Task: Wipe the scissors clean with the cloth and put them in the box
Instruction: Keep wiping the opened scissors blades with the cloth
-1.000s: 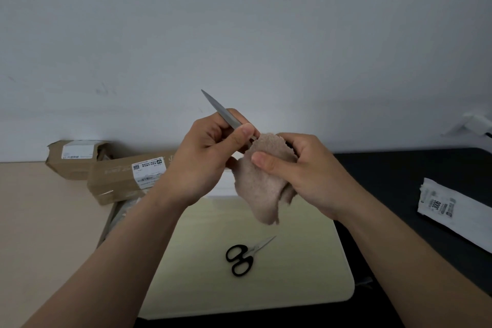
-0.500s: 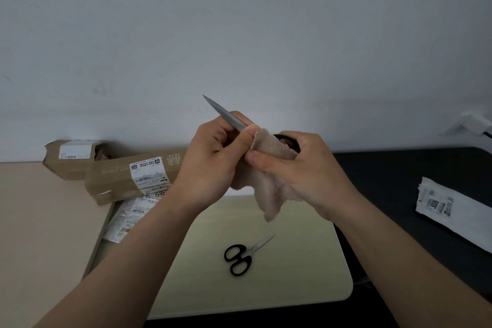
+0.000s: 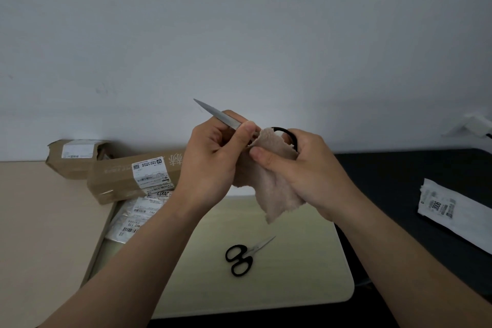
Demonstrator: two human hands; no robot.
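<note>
The fingers of my left hand (image 3: 210, 165) pinch the scissors (image 3: 218, 115) by the closed blades, above the pale board (image 3: 306, 274). Those of my right hand (image 3: 308, 173) grip the cloth (image 3: 271, 186), wrapped round what looks like the black handle loop. A second pair (image 3: 242, 257) lies on the board, and the cardboard box (image 3: 119, 181) sits beyond its far-left corner.

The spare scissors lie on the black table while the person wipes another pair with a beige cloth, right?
Not quite. In the head view the spare scissors lie on the pale yellow board, not on the black table. The rest stands: the person wipes another pair with a beige cloth.
</note>
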